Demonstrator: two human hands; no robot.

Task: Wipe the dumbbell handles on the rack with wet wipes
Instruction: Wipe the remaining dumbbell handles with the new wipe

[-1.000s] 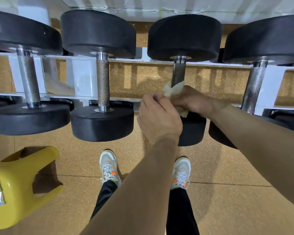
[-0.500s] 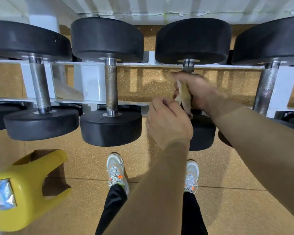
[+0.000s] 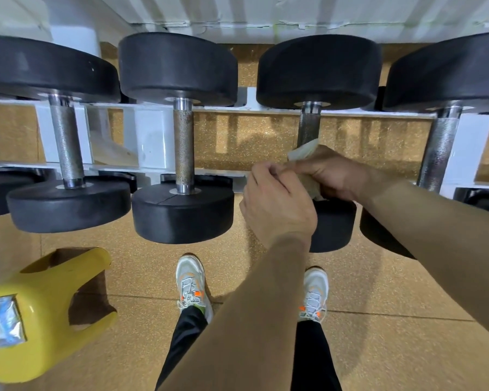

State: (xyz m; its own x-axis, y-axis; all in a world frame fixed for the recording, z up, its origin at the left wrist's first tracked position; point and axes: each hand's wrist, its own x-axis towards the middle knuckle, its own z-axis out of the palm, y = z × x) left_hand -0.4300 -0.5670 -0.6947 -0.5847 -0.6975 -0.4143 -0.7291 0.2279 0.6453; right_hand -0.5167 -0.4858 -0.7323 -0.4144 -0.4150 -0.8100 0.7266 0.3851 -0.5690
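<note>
Several black dumbbells lie across a white rack (image 3: pixel 153 136), handles pointing away from me. My right hand (image 3: pixel 336 173) grips a soiled wet wipe (image 3: pixel 304 152) wrapped round the near half of the third dumbbell's handle (image 3: pixel 308 128). The far half of that handle is bare. Just left of it, my left hand (image 3: pixel 277 204) is curled into a loose fist touching the right hand's fingers, with nothing visible in it. The other knurled handles stand uncovered: the first (image 3: pixel 67 145), the second (image 3: pixel 184 148) and the fourth (image 3: pixel 438 148).
A yellow plastic stool (image 3: pixel 48 292) stands on the speckled floor at lower left, with a foil wipes packet (image 3: pixel 2 320) on its seat. My two feet in white shoes (image 3: pixel 191 286) are under the rack's front edge. A white wall runs behind the rack.
Half a second ago my right hand with the wipe was up against the far head; it has slid back down the handle toward me. The left hand stayed beside it.
</note>
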